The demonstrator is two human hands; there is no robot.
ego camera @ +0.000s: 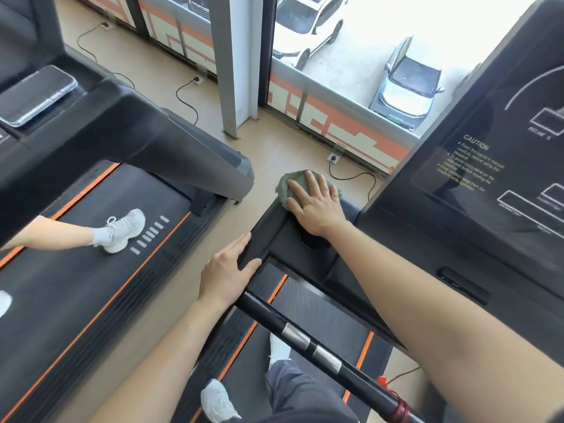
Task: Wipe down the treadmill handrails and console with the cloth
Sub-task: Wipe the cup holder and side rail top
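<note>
A green cloth [290, 183] lies on the far left corner of the black treadmill console tray [290, 239]. My right hand [317, 206] presses flat on the cloth, fingers spread, covering most of it. My left hand [227, 270] rests on the tray's left edge, fingers and thumb loosely around the black rail. The black handrail [308, 334] with silver pulse sensors runs from that hand toward the lower right. The console screen [488, 166] with caution text rises at the right.
A second treadmill [100, 227] stands to the left, with another person's leg and white shoe [122, 230] on its belt and a phone [36, 94] on its console. Power cords [351, 177] lie on the floor by the window. My own feet stand on the belt below.
</note>
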